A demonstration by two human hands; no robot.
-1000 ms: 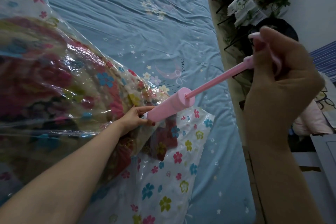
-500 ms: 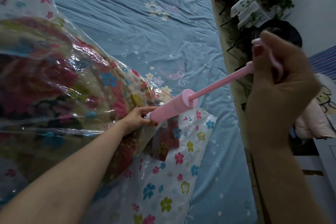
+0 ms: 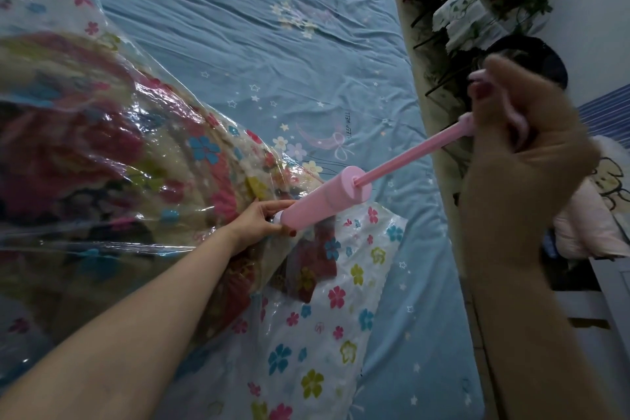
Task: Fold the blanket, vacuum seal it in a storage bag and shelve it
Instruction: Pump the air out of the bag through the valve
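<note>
One storage bag (image 3: 143, 160) with one blanket (image 3: 78, 153) inside lies on the bed (image 3: 272, 54). One pink pump (image 3: 324, 203): left hand (image 3: 254, 227) fingers pinch its nozzle end at the bag; right hand (image 3: 525, 153) fingers wrap the extended plunger handle.

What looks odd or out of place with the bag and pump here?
Nothing looks damaged or spilled. The storage bag is still puffy around the blanket, so air remains. The left hand holds the pink pump at its base; the right hand grips the handle with the rod drawn out.
</note>
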